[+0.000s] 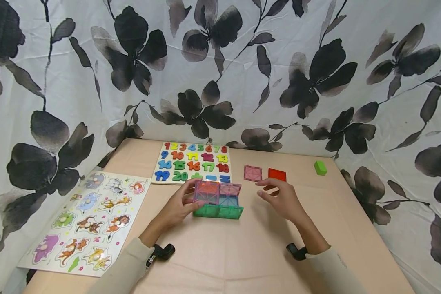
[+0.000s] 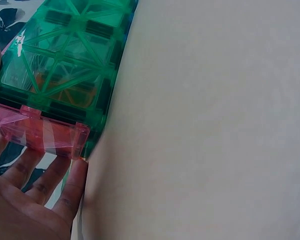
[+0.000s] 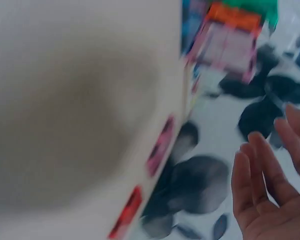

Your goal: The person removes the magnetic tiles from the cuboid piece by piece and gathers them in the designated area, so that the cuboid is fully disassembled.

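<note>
My left hand [image 1: 175,206] grips the left end of a box-like structure of see-through magnetic tiles [image 1: 218,211]. Green tiles [image 2: 65,55] make its near side, with pink, red and blue ones around them. In the left wrist view the fingers [image 2: 65,195] lie along a pink end tile [image 2: 45,132], and part of the thumb shows at the green side. My right hand [image 1: 282,199] hovers to the right of the structure, its fingers loosely bent and holding nothing. Just beyond it lie a loose pink tile [image 1: 252,173] and a red tile [image 1: 277,174].
A number puzzle board [image 1: 155,179] lies behind the structure. An animal puzzle board [image 1: 126,176] covers the table's left side. One green block [image 1: 320,168] stands at the far right of the table [image 1: 242,261]. A flowered cloth [image 1: 250,102] hangs behind.
</note>
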Available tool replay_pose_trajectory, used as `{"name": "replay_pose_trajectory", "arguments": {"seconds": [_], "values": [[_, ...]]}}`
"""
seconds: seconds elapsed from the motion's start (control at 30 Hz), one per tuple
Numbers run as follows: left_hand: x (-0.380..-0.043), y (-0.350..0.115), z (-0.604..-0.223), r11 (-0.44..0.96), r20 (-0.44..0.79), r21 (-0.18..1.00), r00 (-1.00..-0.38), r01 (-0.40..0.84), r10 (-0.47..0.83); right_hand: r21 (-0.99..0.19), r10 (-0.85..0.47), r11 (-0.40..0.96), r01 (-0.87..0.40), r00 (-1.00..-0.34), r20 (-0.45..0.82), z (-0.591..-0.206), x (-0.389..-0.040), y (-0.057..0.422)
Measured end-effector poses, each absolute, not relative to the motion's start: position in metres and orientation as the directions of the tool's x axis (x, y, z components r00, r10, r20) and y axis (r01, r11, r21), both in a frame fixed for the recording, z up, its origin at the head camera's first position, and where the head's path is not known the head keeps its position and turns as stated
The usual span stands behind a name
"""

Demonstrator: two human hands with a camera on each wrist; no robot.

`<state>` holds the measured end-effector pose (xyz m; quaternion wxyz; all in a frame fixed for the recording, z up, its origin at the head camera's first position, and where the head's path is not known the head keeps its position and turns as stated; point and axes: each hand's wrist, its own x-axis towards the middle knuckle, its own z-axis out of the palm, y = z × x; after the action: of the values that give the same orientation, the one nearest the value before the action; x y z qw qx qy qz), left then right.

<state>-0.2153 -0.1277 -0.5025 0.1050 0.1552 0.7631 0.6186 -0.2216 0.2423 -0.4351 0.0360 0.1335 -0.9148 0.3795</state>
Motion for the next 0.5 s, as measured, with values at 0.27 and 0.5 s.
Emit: {"name": "replay_pose_trajectory", "arguments": {"seconds": [0.27, 0.5], "values": [[-0.214, -0.128, -0.501, 0.174, 0.036, 0.979, -0.926, 0.109, 0.375, -0.568, -0.502, 0.66, -0.492, -0.851, 0.153, -0.431, -0.192, 0.195], [-0.214, -0.127, -0.501, 0.172, 0.052, 0.977, -0.926, 0.125, 0.375, -0.405, -0.606, 0.681, -0.61, -0.78, 0.155, -0.439, -0.188, 0.17]]}}
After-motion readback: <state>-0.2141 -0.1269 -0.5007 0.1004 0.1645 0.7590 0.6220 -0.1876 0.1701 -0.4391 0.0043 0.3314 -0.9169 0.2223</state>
